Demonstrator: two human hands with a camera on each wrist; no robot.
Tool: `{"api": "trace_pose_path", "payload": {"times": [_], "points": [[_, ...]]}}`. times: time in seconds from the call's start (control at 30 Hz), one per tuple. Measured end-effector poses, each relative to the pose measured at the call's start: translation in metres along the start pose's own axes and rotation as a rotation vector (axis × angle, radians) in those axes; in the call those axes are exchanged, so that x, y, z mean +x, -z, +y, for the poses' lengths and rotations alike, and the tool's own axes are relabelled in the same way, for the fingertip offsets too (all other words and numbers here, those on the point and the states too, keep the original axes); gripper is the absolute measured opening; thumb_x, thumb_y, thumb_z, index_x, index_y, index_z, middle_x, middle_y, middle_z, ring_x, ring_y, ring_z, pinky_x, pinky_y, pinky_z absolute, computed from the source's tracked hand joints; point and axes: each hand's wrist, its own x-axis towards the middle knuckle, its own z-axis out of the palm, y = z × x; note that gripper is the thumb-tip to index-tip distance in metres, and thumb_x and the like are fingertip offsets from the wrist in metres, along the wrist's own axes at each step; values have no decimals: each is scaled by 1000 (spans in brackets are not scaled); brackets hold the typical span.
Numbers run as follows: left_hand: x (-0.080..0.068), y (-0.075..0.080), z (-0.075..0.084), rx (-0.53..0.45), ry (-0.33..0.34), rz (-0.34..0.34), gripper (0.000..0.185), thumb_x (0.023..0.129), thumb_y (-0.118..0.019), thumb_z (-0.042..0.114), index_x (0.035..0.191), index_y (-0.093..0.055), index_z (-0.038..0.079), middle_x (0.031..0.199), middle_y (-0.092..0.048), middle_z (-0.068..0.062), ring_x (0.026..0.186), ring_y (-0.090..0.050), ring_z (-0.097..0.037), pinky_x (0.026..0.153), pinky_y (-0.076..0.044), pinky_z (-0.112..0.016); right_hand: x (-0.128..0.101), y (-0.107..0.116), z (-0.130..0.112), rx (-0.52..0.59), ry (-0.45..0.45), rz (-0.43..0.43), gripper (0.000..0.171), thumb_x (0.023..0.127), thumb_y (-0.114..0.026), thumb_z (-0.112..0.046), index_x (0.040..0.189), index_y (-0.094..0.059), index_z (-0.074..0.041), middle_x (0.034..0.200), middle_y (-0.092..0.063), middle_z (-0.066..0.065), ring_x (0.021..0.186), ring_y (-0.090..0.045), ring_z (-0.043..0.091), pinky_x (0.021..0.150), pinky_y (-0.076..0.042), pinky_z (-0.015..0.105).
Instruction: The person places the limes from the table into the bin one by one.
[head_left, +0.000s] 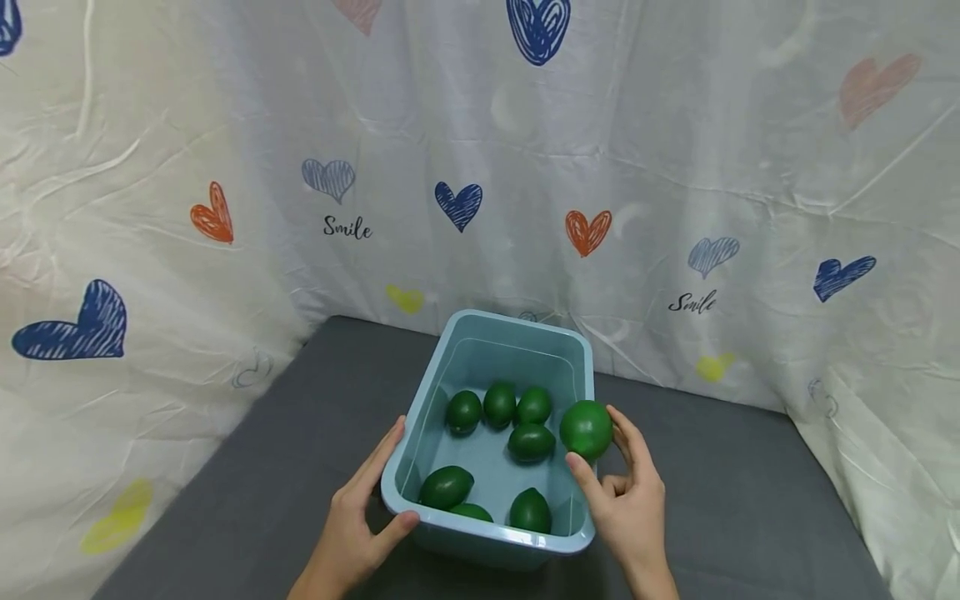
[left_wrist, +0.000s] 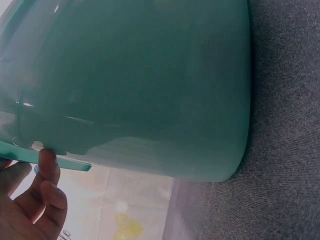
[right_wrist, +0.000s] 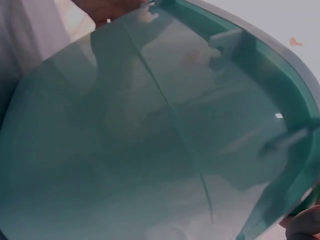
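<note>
A pale blue-green plastic bin holds several dark green limes, some by its near wall and others grouped towards the middle. My left hand holds the bin's near left corner, thumb at the front rim and fingers along the left side. In the left wrist view, fingers bend against the underside of the rim. My right hand pinches a brighter green lime between thumb and fingers, over the bin's right rim. The right wrist view mostly shows the bin's outer wall.
The bin stands on a dark grey cloth-covered table. Behind and to the left hangs a white curtain printed with hearts and the word "Smile". It meets the table's back edge just beyond the bin.
</note>
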Motion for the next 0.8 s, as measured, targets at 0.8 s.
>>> {"api": "trace_pose_path", "payload": {"times": [0.8], "points": [[0, 1, 0, -41, -30, 6, 95, 85, -84, 12, 167, -35, 14, 170, -38, -8, 156, -37, -13, 117, -32, -13, -4, -6, 2, -67, 42, -40, 74, 93, -84, -19, 158, -49, -27, 148, -63, 8, 31, -32, 0, 33, -32, 21]]}}
